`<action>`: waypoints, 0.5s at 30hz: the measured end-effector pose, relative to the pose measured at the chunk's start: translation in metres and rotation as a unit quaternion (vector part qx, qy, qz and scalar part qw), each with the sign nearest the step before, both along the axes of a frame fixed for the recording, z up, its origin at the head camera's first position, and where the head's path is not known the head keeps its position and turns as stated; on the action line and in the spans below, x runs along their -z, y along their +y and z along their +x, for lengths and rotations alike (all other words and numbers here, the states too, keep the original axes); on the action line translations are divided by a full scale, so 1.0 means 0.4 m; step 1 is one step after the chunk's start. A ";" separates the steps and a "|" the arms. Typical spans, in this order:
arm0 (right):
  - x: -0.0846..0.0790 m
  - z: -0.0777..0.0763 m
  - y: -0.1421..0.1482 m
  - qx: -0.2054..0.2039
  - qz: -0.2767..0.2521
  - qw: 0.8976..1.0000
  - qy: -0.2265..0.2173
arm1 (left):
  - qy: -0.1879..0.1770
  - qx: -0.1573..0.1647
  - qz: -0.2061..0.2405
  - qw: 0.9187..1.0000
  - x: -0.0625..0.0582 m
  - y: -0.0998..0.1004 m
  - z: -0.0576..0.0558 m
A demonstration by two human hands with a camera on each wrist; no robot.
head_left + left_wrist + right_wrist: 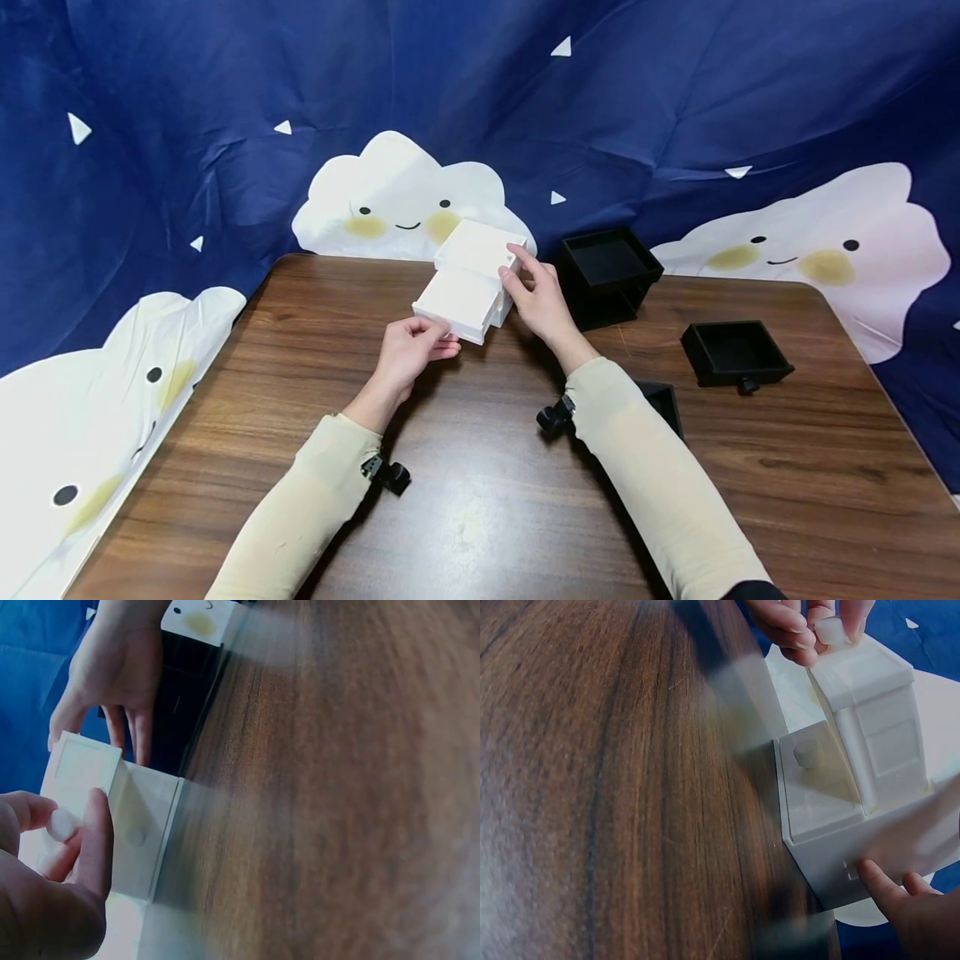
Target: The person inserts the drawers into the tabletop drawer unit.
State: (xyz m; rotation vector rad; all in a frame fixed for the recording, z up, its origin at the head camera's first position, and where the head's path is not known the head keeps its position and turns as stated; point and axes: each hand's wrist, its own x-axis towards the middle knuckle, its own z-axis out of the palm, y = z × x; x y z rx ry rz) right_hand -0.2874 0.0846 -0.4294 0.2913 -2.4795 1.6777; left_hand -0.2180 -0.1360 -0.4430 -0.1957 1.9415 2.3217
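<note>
A small white drawer cabinet (480, 242) stands near the table's back edge. Its upper drawer (459, 298) sticks out toward me, while the lower drawer (817, 780) sits in the cabinet, with its own round knob showing. My left hand (411, 352) pinches the upper drawer's white knob (61, 825) between thumb and fingers. On the other side, my right hand (542, 302) rests against the cabinet's right side and top edge, its fingers extended. In the right wrist view, one fingertip (868, 868) touches the cabinet's side wall.
Right of the white cabinet stands a black cabinet (609, 271) with an open front. A black drawer (738, 354) with a knob lies farther right on the wooden table (450, 467). Another black drawer (662, 402) is partly hidden under my right forearm. A blue curtain hangs behind.
</note>
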 end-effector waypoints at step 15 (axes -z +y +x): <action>0.002 -0.001 0.001 0.000 0.000 1.000 0.005 | 0.001 0.002 -0.011 1.000 -0.004 0.023 -0.034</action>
